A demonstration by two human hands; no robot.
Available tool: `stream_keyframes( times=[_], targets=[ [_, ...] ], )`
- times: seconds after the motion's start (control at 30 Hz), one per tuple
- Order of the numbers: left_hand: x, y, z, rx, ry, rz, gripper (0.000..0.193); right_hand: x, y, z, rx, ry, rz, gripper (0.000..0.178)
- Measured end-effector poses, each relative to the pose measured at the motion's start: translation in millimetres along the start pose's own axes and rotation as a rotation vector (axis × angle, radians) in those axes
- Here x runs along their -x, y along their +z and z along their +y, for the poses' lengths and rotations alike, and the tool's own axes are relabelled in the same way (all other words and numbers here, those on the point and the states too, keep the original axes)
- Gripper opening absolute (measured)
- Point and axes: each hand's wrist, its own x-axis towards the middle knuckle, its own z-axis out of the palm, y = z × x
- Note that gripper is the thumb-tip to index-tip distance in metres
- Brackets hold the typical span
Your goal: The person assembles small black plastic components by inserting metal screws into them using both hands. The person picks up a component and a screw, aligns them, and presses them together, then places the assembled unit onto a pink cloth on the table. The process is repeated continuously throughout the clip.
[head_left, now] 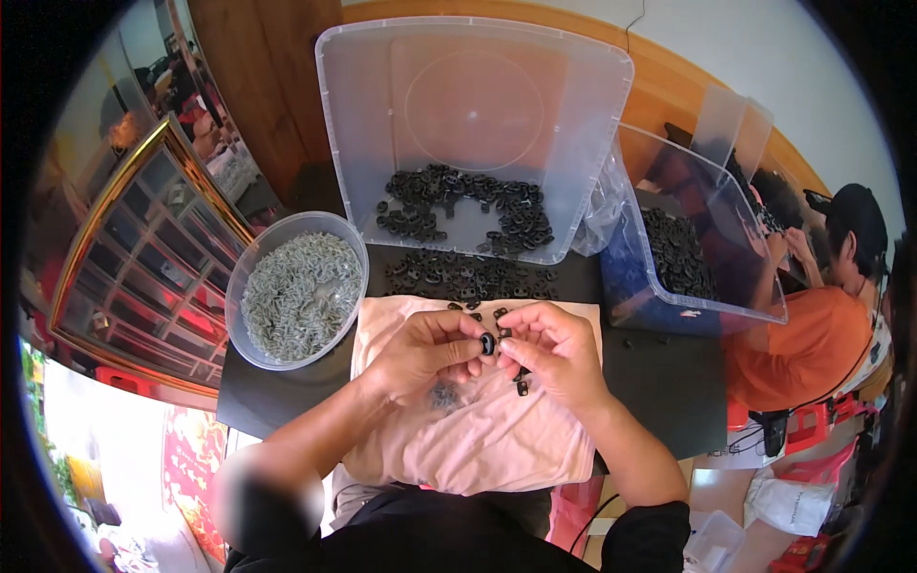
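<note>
My left hand (428, 350) is closed in a pinch around a small black rounded part (488, 344), which stands out from the fingertips. Close beside it, my right hand (557, 355) has thumb and forefinger pinched together. What those fingers grip, if anything, is too small to make out. Both hands are above a pale pink cloth (458, 454) spread at the table's front. A few loose black pieces (522, 387) lie on the cloth near the right hand, and a small greyish cluster (443, 394) shows under the left hand.
A round clear tub (362, 250) of small grey spring-like pieces (301, 296) stands left. Behind, a clear bin (473, 115) lies tipped, black parts (468, 272) spilling onto the dark table (669, 401). Another bin (626, 286) of black parts stands right, near a person in orange (812, 339).
</note>
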Motion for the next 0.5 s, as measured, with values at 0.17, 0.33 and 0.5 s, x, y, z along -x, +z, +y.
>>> stream_keyframes(
  times=[0.17, 0.33, 0.5],
  targets=[
    [1, -1, -1, -0.298, 0.029, -0.019, 0.008, -2, -8, 4, 0.09, 0.016, 0.013, 0.012],
    [5, 11, -4, -0.976, 0.4, -0.011, 0.013, -5, -10, 6, 0.061, 0.032, 0.08, 0.008],
    [4, -5, 16, -0.973, 0.497, 0.214, 0.009, -7, -8, 3, 0.07, 0.061, 0.13, 0.006]
  ],
)
